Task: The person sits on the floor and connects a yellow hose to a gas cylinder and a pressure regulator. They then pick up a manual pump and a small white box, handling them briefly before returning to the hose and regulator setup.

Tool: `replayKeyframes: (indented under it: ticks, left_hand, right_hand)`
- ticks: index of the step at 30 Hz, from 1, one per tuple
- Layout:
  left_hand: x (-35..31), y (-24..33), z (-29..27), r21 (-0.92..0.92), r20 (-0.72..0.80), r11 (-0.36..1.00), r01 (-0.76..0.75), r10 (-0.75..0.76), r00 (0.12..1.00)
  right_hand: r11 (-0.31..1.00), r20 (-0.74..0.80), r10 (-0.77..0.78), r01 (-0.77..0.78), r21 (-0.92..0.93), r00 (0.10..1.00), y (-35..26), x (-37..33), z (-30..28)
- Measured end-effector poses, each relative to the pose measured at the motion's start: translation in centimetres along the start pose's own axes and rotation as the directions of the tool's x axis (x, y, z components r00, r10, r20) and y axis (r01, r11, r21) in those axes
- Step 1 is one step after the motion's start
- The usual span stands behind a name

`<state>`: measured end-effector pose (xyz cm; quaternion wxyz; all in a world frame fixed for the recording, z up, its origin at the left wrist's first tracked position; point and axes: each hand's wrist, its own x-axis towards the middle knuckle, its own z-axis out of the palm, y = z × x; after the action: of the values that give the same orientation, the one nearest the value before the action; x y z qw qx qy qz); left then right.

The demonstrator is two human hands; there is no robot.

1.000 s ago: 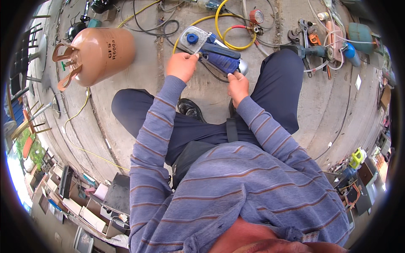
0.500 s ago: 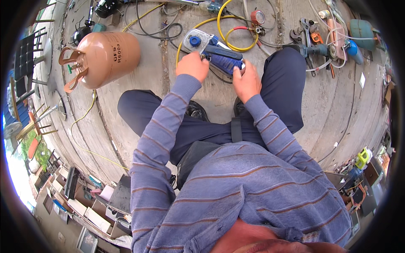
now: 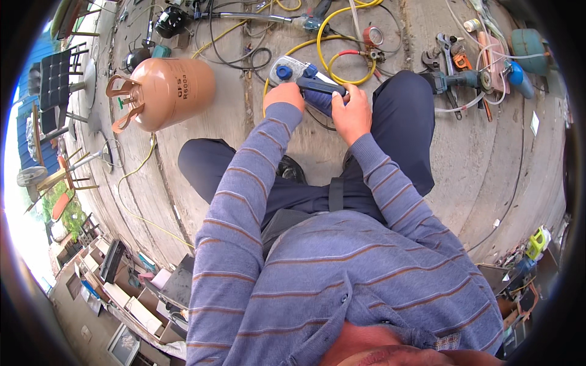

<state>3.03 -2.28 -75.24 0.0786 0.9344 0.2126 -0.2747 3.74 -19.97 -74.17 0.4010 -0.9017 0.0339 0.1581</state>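
Observation:
A blue and silver vacuum pump point(image 3: 317, 97) with a dark carry handle and a round blue knob sits on the plank floor between my feet. My left hand point(image 3: 285, 100) is closed against its near side, below the knob; the fingertips are hidden from me. Around the pump's right end, by the handle's tip, my right hand point(image 3: 353, 114) is gripping with the thumb on top. A yellow hose point(image 3: 323, 46) loops just beyond the pump and leads to a red-rimmed pressure gauge point(image 3: 373, 36).
An orange-brown gas cylinder point(image 3: 177, 91) lies on its side at the left. Toward the right are a teal angle grinder point(image 3: 458, 80), an adjustable wrench point(image 3: 444, 52), a blue bottle point(image 3: 519, 79) and thin tubes. Black compressors point(image 3: 171, 21) stand at the far left. Cables cross the planks.
The whole view has shifted slightly. My left hand has turned and moved in closer against the pump, while my right hand keeps its grip on the pump's right end.

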Motion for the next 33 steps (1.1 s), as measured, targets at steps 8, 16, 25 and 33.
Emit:
replayKeyframes:
  ticks: [8, 16, 25, 33]
  left_hand:
    - [1.0, 1.0, 0.0, -0.242, 0.105, 0.917, 0.316, -0.299, 0.948]
    - [0.6, 1.1, -0.7, -0.195, 0.136, 0.932, 0.305, -0.282, 0.95]
    - [1.1, 1.7, -1.2, -0.194, 0.059, 0.954, 0.229, -0.221, 0.973]
    - [1.4, 1.9, -1.0, -0.213, 0.077, 0.939, 0.272, -0.261, 0.962]
  right_hand:
    - [0.993, -0.032, 0.022, -0.018, 0.118, 0.999, -0.3, -1.4, 0.1]
    - [0.996, -0.006, -0.014, 0.014, 0.084, 1.0, 0.2, -1.0, -0.1]
    - [0.98, 0.198, -0.086, 0.047, 0.193, 0.976, -0.4, -3.8, 1.6]
    - [0.837, 0.504, -0.319, -0.012, 0.548, 0.803, 4.7, -3.7, 10.7]
